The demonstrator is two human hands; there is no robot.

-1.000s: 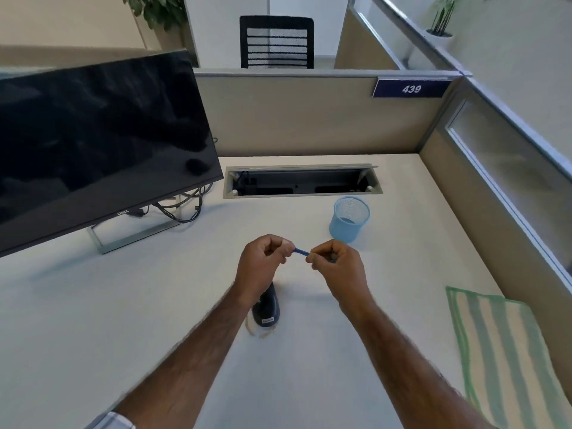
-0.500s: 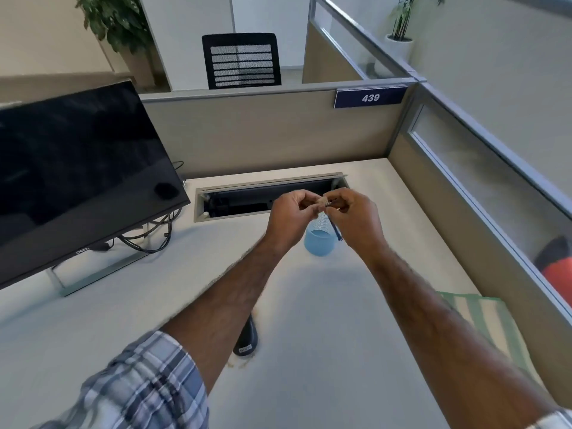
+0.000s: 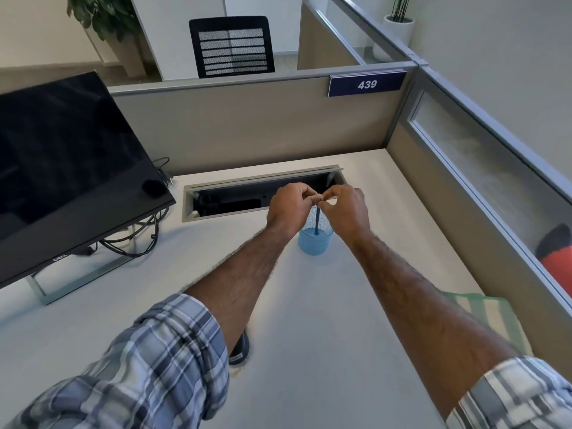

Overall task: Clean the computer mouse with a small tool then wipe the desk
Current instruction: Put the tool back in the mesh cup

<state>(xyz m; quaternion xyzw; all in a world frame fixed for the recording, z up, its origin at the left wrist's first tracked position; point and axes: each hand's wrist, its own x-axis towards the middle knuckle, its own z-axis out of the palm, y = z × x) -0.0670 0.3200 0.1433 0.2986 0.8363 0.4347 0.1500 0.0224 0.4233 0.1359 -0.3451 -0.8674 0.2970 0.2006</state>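
Nearest us, the computer mouse (image 3: pixel 240 351) lies on the white desk (image 3: pixel 325 335), mostly hidden under our left forearm, with only its dark near end showing. To the right, a green striped cloth (image 3: pixel 492 314) rests by the partition, partly behind our right arm. Farther out, both arms reach over a blue mesh cup (image 3: pixel 315 241). Our left hand (image 3: pixel 289 209) and right hand (image 3: pixel 345 210) meet fingertip to fingertip, pinching the top of a small blue tool (image 3: pixel 317 219) that hangs upright with its bristled end down in the cup. Beyond the hands lies an open cable tray (image 3: pixel 235 199); a dark monitor (image 3: pixel 68 168) stands at far left.
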